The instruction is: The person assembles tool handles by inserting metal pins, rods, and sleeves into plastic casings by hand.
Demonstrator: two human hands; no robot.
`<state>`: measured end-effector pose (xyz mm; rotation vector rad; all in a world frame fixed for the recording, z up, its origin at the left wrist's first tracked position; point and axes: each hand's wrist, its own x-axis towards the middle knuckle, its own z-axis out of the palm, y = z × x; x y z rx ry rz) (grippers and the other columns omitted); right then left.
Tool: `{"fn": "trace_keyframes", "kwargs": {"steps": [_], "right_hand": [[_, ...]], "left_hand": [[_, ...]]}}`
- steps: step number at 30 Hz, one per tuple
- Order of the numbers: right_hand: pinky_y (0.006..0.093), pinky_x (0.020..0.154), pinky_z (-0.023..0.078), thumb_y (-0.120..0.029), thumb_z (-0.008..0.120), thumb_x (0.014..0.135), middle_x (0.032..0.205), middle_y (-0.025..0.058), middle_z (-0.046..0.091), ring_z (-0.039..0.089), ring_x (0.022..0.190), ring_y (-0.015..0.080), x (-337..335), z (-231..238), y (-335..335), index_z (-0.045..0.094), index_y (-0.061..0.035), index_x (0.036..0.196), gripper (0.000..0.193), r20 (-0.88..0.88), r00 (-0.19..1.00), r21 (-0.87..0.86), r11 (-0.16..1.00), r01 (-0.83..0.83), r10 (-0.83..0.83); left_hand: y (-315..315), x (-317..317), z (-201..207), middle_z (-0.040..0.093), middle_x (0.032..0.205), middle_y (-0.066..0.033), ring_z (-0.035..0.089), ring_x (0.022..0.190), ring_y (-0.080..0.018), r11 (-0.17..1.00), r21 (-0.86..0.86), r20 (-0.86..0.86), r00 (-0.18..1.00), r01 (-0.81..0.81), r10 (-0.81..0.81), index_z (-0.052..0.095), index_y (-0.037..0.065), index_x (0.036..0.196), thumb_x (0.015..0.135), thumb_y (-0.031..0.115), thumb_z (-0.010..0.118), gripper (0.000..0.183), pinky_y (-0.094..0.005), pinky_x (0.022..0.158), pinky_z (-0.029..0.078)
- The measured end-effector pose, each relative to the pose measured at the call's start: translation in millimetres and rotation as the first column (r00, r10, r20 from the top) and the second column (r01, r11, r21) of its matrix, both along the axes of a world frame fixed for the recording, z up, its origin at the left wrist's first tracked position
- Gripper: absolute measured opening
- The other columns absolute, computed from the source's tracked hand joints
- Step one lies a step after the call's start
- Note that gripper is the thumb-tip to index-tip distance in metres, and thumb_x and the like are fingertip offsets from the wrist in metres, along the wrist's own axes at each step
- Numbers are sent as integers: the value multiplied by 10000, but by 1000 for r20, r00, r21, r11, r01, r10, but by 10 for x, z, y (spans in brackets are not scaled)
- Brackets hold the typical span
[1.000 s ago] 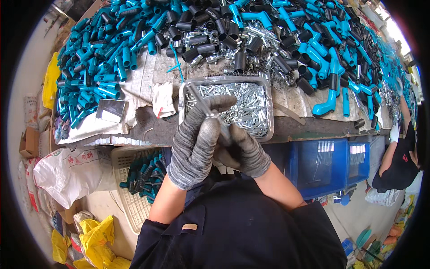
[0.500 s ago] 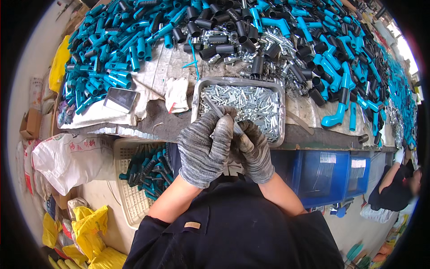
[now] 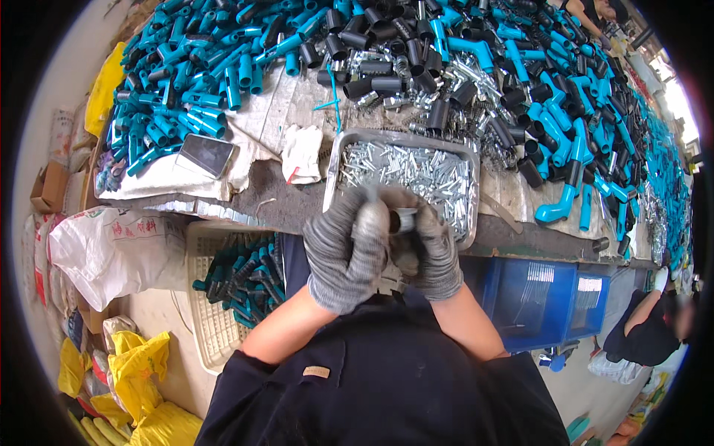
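Both hands wear grey striped knit gloves and meet in front of the metal tray. My left hand (image 3: 346,249) is closed, thumb up against the fingers; motion smears its fingertips, and what they pinch cannot be made out. Curled beside it, my right hand (image 3: 435,253) grips a short tube-like part (image 3: 403,220), whose round, dark-centred end faces up between the two hands. Its lower part is hidden by the gloves. Just beyond the hands lies the shallow metal tray (image 3: 474,195), holding many small silver pins (image 3: 401,167).
Teal handles (image 3: 186,74) and black sleeves (image 3: 383,82) heap across the table's far side. A phone (image 3: 206,154) and white gloves (image 3: 301,152) lie left of the tray. Below are a cream crate (image 3: 204,327) and blue bins (image 3: 520,305). Another person (image 3: 647,327) sits at right.
The slim grey rod that stuck up from my left fingers no longer shows clearly. A tube's round end now shows between my hands. The view has shifted slightly.
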<state>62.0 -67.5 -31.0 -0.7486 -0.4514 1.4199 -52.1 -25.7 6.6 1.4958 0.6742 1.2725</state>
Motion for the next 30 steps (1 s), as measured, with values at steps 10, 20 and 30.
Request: {"fn": "trace_keyframes", "kwargs": {"steps": [10, 20, 30], "right_hand": [[240, 592, 498, -293, 670, 867, 864, 66, 614, 589, 670, 128, -99, -116, -49, 559, -27, 1105, 374, -145, 987, 59, 997, -54, 62], [169, 423, 318, -409, 574, 916, 708, -4, 501, 385, 491, 35, 0, -57, -122, 507, -54, 1170, 442, -619, 733, 70, 949, -307, 282], [236, 683, 486, -305, 681, 861, 977, 69, 624, 587, 795, 108, 145, -135, -88, 531, -28, 1123, 410, 588, 773, 252, 962, 106, -240]], "left_hand": [[266, 105, 252, 638, 959, -150, 653, 903, -248, 981, -123, 333, 926, -147, 180, 529, -10, 1038, 987, 308, 457, 330, -364, 830, 523], [-10, 143, -2, 652, 1041, -112, 598, 811, -114, 935, -321, 255, 965, 149, -67, 608, 6, 1025, 945, 313, 538, 325, -230, 675, 487], [220, 70, 142, 653, 922, -108, 622, 821, -194, 934, -128, 237, 905, -332, 354, 568, -1, 1042, 971, 363, 482, 381, -314, 718, 481]]}}
